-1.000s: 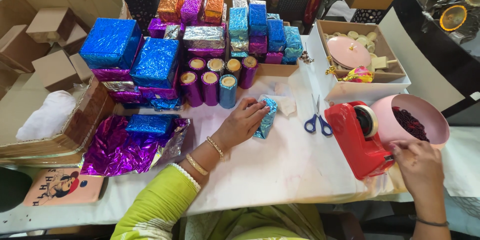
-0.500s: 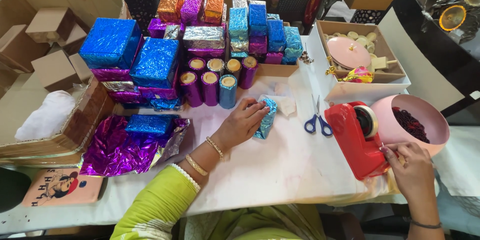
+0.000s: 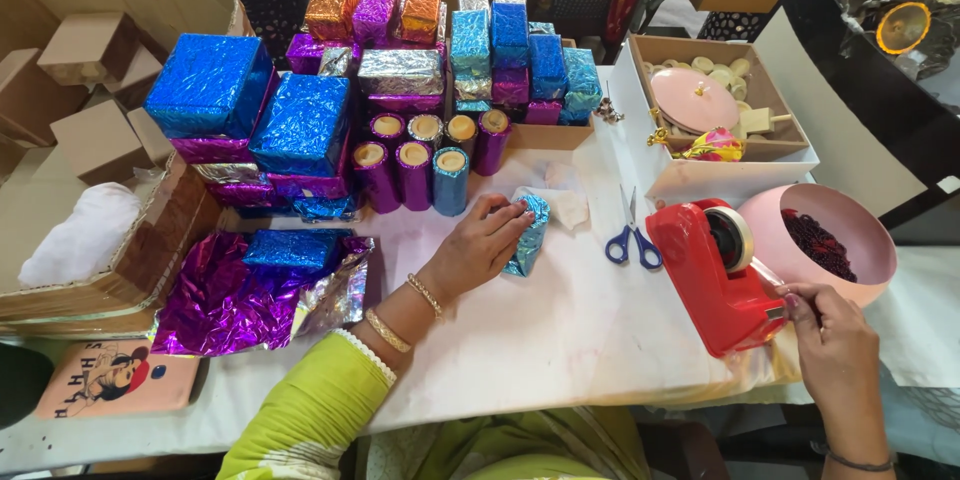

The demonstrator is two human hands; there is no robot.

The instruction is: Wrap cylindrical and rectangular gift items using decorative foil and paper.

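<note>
The fingers [image 3: 503,223] of the left hand [image 3: 478,245] are bent and press down on a small parcel in blue foil [image 3: 528,234], which lies on the white counter [image 3: 560,340]; the hand covers the parcel's left side, so only its right part shows. The fingers [image 3: 800,298] of the right hand [image 3: 838,340] are pinched together at the front end of the red tape holder [image 3: 715,280], but what they pinch is too thin and small to see, so I cannot tell if they hold tape. The roll of tape [image 3: 733,238] sits in the top of the holder, half hidden by it. Just behind that hand is a pink bowl [image 3: 870,235] with dark things inside that are hard to make out. Blue scissors [image 3: 632,237] lie between the parcel and the holder. Behind the left hand stand purple and blue foil tubes [image 3: 425,160], and behind them a pile of shiny wrapped boxes [image 3: 300,110] hides one another. Crumpled purple foil [image 3: 230,300] lies at the left, with a blue piece on top. A big cardboard box [image 3: 90,140] is cut off by the left edge. A white box [image 3: 720,120] at the back holds a pink lid and small pale bits.
</note>
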